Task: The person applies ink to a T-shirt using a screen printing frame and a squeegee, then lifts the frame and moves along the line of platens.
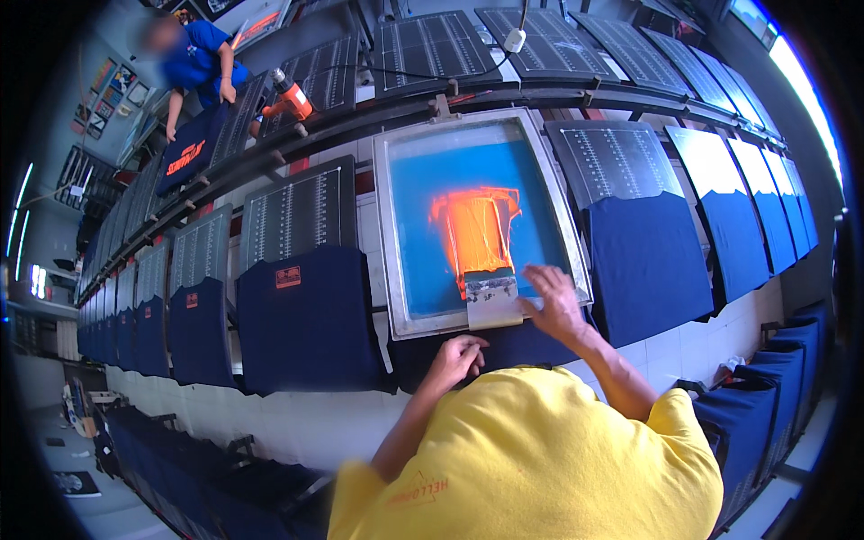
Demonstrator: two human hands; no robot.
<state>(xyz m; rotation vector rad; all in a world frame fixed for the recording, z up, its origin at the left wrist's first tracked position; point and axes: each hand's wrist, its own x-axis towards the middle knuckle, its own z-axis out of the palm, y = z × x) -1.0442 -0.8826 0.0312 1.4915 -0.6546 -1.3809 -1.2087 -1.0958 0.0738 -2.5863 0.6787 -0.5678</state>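
In front of me lies a screen-printing frame (389, 225) with a blue mesh (414, 261). Bright orange ink (474, 229) is spread in a streaky patch over the mesh's middle. A squeegee (492, 304), pale with a dark ink-smeared edge, rests on the near part of the screen, against the ink. Just right of it is my right hand (555, 301), fingers apart, beside or lightly touching the squeegee. My left hand (459, 357) is curled closed at the frame's near edge, left of the squeegee; whatever its fingers hold is hidden. Navy cloth (522, 349) shows under the near edge.
Navy shirts lie on sloping boards on both sides; the left shirt (306, 315) bears a small orange print, the right shirt (643, 261) is plain. Across the rail, a person (200, 63) in blue handles a printed navy shirt (189, 153). An orange heat gun (292, 97) stands nearby.
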